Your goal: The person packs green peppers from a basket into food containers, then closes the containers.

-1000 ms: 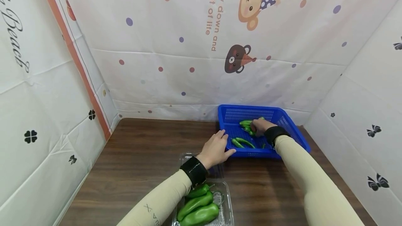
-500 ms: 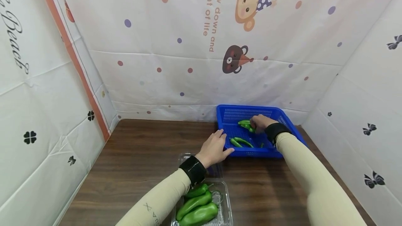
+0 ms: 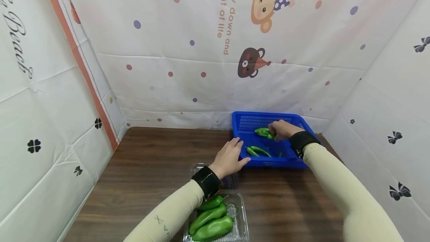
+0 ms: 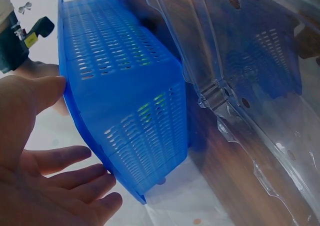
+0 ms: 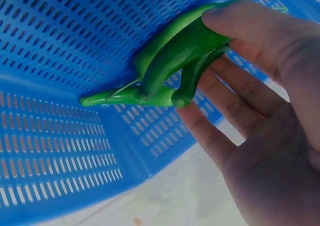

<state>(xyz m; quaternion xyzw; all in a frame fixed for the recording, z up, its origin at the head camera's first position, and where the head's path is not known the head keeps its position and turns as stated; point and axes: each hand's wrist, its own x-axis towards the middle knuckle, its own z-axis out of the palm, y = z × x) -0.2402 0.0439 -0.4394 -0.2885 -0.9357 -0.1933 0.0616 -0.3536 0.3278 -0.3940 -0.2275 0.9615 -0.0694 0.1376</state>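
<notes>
Inside a blue perforated plastic basket (image 3: 268, 163), my right hand (image 3: 283, 130) pinches a green pepper (image 5: 182, 51), thumb on top and fingers below. A second, slimmer dark green pepper (image 5: 190, 81) lies against those fingers. More green peppers rest beneath on the basket floor. My left hand (image 3: 226, 160) is spread at the basket's near left corner, its thumb and fingertips touching the rim. Two slim green peppers (image 3: 258, 151) lie near the basket's front wall. Several large green peppers (image 3: 213, 229) sit in a clear plastic box (image 3: 244, 216), partly behind my left forearm.
The box's clear lid (image 4: 290, 136) lies folded back on the wooden table (image 3: 161, 160), partly under my left hand. Printed white cloth (image 3: 168, 92) walls off the back and both sides. The basket stands close to the back cloth at the right.
My right hand has shifted slightly up and to the right within the basket, its forearm swinging right. My left hand stays at the basket corner.
</notes>
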